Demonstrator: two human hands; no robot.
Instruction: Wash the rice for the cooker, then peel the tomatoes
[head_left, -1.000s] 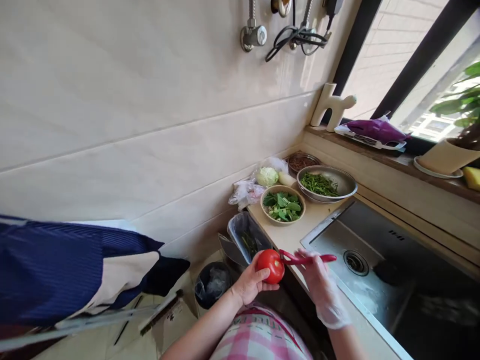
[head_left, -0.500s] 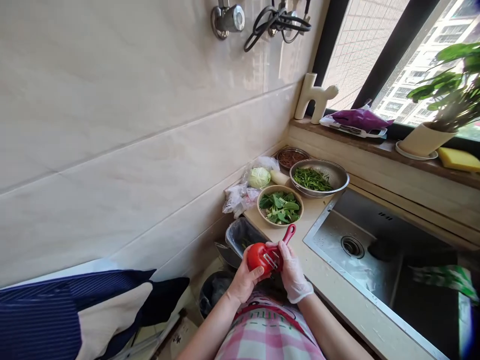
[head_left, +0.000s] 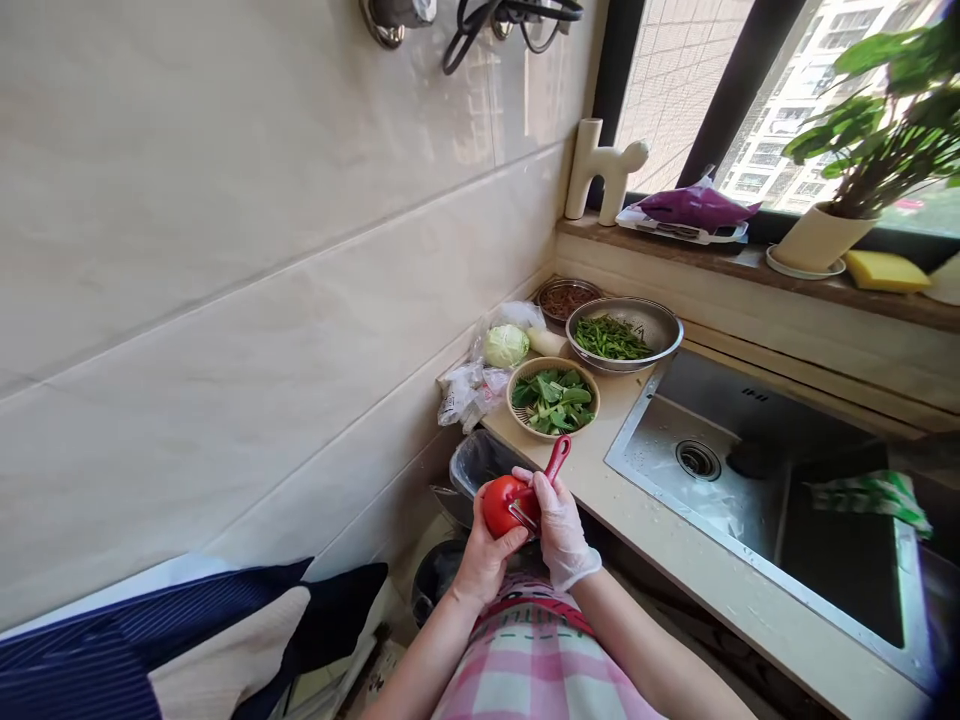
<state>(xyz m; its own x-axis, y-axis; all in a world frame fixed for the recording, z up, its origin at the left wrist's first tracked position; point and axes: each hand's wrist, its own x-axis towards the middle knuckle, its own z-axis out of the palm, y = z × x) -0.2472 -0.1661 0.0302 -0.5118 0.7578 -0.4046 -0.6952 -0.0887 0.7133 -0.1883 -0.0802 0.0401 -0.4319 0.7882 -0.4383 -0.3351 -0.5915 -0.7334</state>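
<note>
Clearly, the left hand (head_left: 486, 564) cradles a tomato (head_left: 500, 505) while the right hand (head_left: 562, 535) grips a peeler (head_left: 555, 463).

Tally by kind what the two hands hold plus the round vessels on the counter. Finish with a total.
Produce: 1 (tomato, left hand)
Tools: 1 (red peeler, gloved right hand)
Round vessels: 3 (basket, steel bowl, dark-rimmed dish)
Total: 5

The right hand (head_left: 553, 520) has a translucent glove (head_left: 570, 550), the apron (head_left: 529, 668) pink checks.
</note>
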